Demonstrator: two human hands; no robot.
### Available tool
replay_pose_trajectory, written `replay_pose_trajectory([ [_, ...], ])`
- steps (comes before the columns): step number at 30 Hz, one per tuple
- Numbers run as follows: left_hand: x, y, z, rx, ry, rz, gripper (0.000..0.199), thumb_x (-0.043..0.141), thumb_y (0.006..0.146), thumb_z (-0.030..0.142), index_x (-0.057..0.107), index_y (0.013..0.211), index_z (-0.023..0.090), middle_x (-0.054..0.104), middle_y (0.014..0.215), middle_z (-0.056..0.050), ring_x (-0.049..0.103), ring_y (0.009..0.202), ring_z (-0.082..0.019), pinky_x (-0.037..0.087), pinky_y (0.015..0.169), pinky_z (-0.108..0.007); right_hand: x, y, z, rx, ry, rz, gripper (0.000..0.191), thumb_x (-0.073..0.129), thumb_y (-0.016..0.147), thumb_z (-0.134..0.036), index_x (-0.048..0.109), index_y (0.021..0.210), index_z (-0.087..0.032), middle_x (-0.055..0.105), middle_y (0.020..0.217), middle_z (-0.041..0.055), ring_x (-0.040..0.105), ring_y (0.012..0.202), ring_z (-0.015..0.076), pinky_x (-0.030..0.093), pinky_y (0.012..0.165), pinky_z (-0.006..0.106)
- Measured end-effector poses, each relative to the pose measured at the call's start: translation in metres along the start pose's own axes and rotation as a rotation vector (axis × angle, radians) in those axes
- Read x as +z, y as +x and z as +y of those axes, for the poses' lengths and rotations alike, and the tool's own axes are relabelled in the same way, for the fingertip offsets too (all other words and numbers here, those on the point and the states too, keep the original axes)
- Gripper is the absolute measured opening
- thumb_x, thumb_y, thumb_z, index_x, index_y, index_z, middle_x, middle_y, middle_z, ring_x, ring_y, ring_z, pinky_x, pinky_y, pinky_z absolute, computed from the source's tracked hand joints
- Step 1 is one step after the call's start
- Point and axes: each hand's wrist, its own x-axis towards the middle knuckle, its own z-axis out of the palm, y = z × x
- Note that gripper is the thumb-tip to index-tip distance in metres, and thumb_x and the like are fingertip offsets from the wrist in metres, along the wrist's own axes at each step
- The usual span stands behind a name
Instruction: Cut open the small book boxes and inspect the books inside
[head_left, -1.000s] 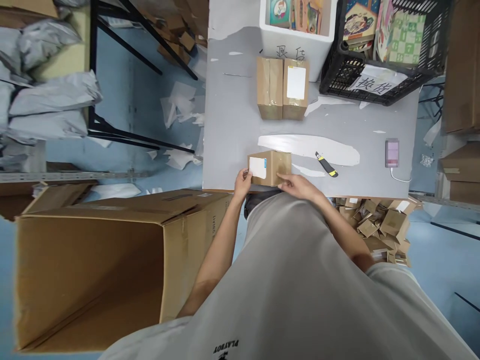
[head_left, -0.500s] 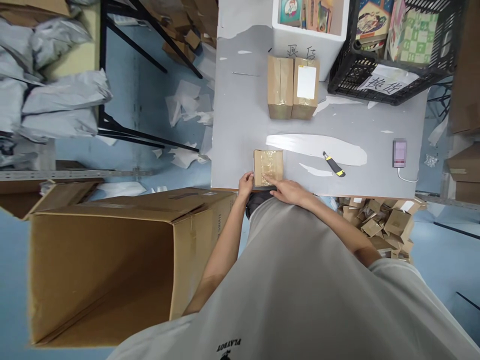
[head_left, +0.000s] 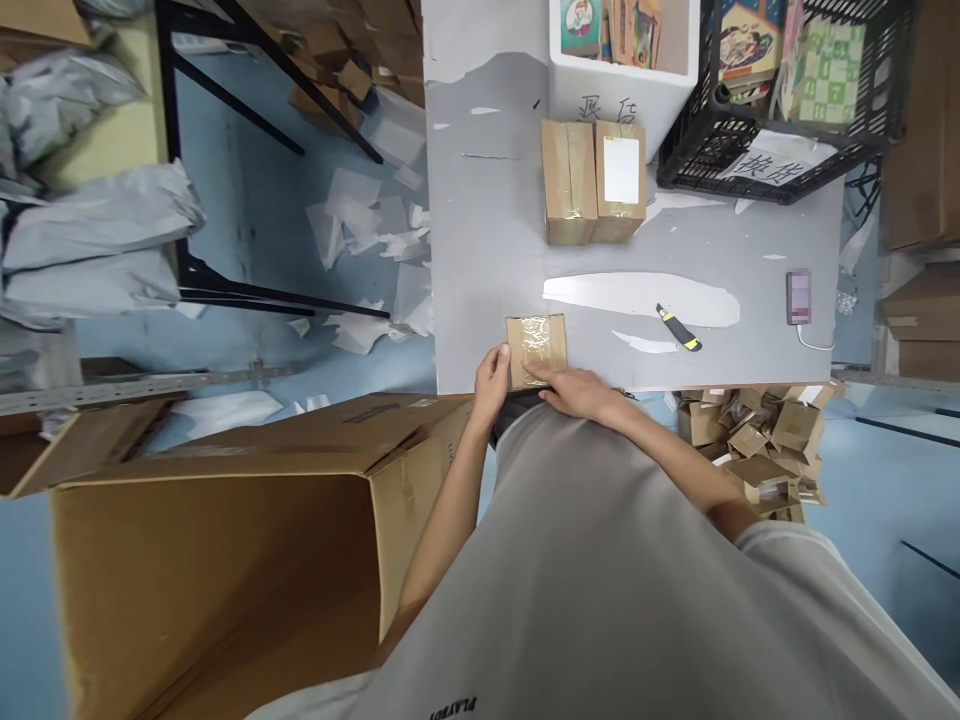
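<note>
A small taped cardboard box (head_left: 536, 345) lies at the near edge of the grey table, its shiny clear tape facing up. My left hand (head_left: 491, 385) is closed at the box's left side, thumb and fingertips pressed together against its edge. From the right, my right hand (head_left: 576, 392) grips the near right corner, with the index finger reaching over the top face and the other fingers curled. A utility knife (head_left: 679, 328), black and yellow, lies to the right of the box.
Two taped cardboard boxes (head_left: 570, 185) stand before a white foam box (head_left: 622, 95) of books. Beside it is a black crate (head_left: 682, 150). A phone (head_left: 799, 298) on a cable lies right. A large open carton (head_left: 390, 540) stands left; small boxes (head_left: 750, 440) pile up below right.
My left hand has slid up along the left side of the box. The right hand stays on the near right corner. The whole view has shifted slightly.
</note>
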Motion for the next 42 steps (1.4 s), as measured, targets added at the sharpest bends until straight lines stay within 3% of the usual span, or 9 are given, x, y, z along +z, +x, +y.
replay_pose_trajectory([
  [4, -0.013, 0.0, 0.01, 0.043, -0.102, -0.054, 0.068, 0.08, 0.097, 0.065, 0.07, 0.146, 0.018, 0.075, 0.153, -0.018, 0.073, 0.143, -0.034, 0.058, 0.125, -0.048, 0.0, 0.006, -0.025, 0.06, -0.034, 0.008, 0.068, 0.05, 0.119, -0.037, 0.032, 0.185, -0.034, 0.078, 0.152, 0.0162, 0.076, 0.138, 0.0364, 0.06, 0.112, 0.048],
  [13, -0.052, 0.006, -0.001, -0.027, -0.177, -0.121, 0.072, 0.078, 0.095, 0.07, 0.071, 0.144, 0.018, 0.078, 0.149, -0.016, 0.075, 0.137, -0.035, 0.064, 0.117, -0.049, 0.004, 0.024, -0.079, 0.07, -0.122, 0.048, 0.062, 0.043, 0.121, -0.034, 0.038, 0.183, -0.027, 0.082, 0.141, 0.0204, 0.078, 0.134, 0.0371, 0.06, 0.109, 0.05],
  [17, -0.062, 0.009, -0.008, -0.044, -0.197, -0.142, 0.066, 0.08, 0.094, 0.067, 0.075, 0.139, 0.019, 0.078, 0.15, -0.015, 0.074, 0.139, -0.034, 0.062, 0.119, -0.048, 0.01, 0.03, -0.086, 0.08, -0.116, 0.057, 0.062, 0.043, 0.121, -0.034, 0.039, 0.182, -0.026, 0.082, 0.14, 0.0219, 0.078, 0.134, 0.0381, 0.06, 0.108, 0.05],
  [20, -0.058, 0.013, -0.012, -0.094, -0.221, -0.167, 0.062, 0.08, 0.096, 0.064, 0.075, 0.139, 0.02, 0.077, 0.151, -0.014, 0.072, 0.143, -0.034, 0.061, 0.121, -0.048, 0.011, 0.025, -0.077, 0.123, -0.095, 0.052, 0.063, 0.044, 0.121, -0.035, 0.037, 0.183, -0.03, 0.081, 0.143, 0.0208, 0.077, 0.134, 0.0388, 0.058, 0.11, 0.052],
  [27, -0.015, 0.042, -0.033, -0.235, -0.219, -0.015, 0.051, 0.065, 0.107, 0.065, 0.078, 0.129, 0.02, 0.078, 0.144, -0.016, 0.074, 0.134, -0.031, 0.064, 0.11, -0.044, 0.015, -0.009, -0.014, 0.197, -0.006, 0.122, 0.061, 0.043, 0.122, -0.045, 0.039, 0.182, -0.039, 0.084, 0.138, 0.0141, 0.078, 0.129, 0.0375, 0.058, 0.108, 0.047],
  [32, 0.025, 0.056, -0.036, -0.301, -0.196, 0.009, 0.042, 0.062, 0.11, 0.056, 0.077, 0.115, 0.017, 0.08, 0.137, -0.019, 0.077, 0.126, -0.031, 0.062, 0.109, -0.045, 0.028, -0.039, 0.039, 0.258, 0.081, 0.278, 0.063, 0.039, 0.121, -0.061, 0.052, 0.177, -0.033, 0.086, 0.128, 0.0167, 0.079, 0.122, 0.0383, 0.056, 0.107, 0.046],
  [36, 0.061, 0.049, -0.024, -0.249, -0.228, 0.0, 0.035, 0.062, 0.11, 0.047, 0.078, 0.121, 0.017, 0.081, 0.139, -0.018, 0.079, 0.124, -0.03, 0.061, 0.113, -0.045, 0.04, -0.046, 0.11, 0.338, 0.198, 0.415, 0.07, 0.042, 0.118, -0.067, 0.071, 0.157, -0.017, 0.082, 0.131, 0.0257, 0.078, 0.124, 0.041, 0.055, 0.111, 0.05],
  [39, 0.088, 0.039, -0.015, -0.198, -0.217, -0.01, 0.036, 0.067, 0.107, 0.046, 0.079, 0.126, 0.018, 0.081, 0.141, -0.016, 0.078, 0.126, -0.031, 0.061, 0.114, -0.046, 0.049, -0.032, 0.174, 0.226, 0.427, 0.621, 0.068, 0.049, 0.115, -0.063, 0.066, 0.158, -0.013, 0.076, 0.148, 0.0232, 0.075, 0.13, 0.0351, 0.058, 0.112, 0.046],
  [42, 0.11, 0.032, -0.006, -0.149, -0.175, -0.039, 0.036, 0.072, 0.104, 0.042, 0.08, 0.129, 0.017, 0.079, 0.146, -0.016, 0.075, 0.135, -0.032, 0.058, 0.119, -0.047, 0.056, -0.01, 0.223, 0.296, 0.532, 0.733, 0.069, 0.057, 0.109, -0.06, 0.067, 0.154, -0.008, 0.078, 0.142, 0.0252, 0.075, 0.128, 0.0344, 0.057, 0.116, 0.049],
])
